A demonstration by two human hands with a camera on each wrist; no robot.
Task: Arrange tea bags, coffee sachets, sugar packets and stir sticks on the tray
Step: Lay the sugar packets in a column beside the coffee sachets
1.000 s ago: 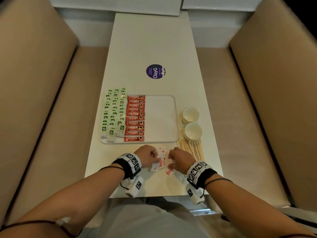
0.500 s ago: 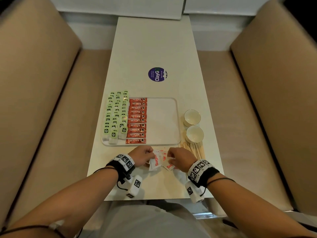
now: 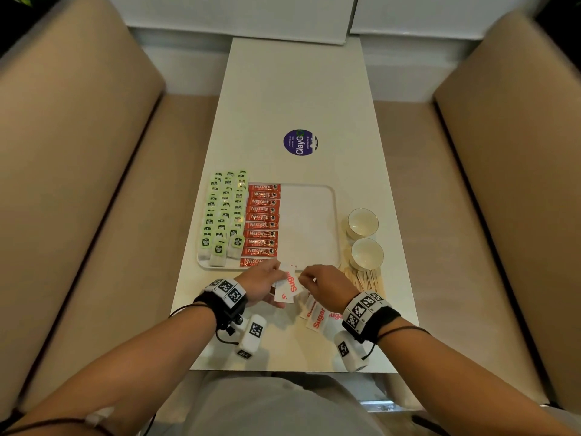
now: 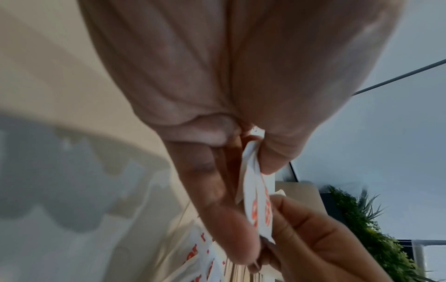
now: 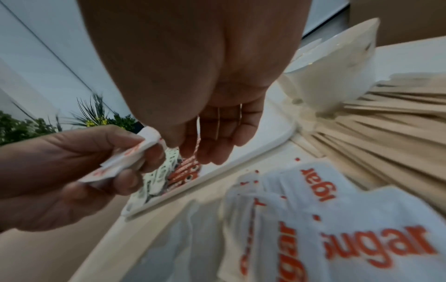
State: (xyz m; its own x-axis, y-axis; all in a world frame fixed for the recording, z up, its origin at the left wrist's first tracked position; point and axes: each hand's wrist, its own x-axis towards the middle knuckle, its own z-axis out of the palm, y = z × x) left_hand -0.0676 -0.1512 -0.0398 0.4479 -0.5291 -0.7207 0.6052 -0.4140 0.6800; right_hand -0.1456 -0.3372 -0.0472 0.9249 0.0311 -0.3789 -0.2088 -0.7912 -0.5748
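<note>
Sugar packets [image 3: 290,286] pinched in the left hand [image 3: 262,283] fingers just short of the tray [image 3: 333,221], right hand [image 3: 327,289] fingers relaxed, touching their edge.

- The left hand [image 3: 262,286] has lifted off the table with a small stack of sugar packets [image 3: 287,286] pinched in its fingers — earlier it was down in the pile.
- The right hand [image 3: 327,289] now touches that stack's edge, above the loose packets [image 3: 317,316].
</note>
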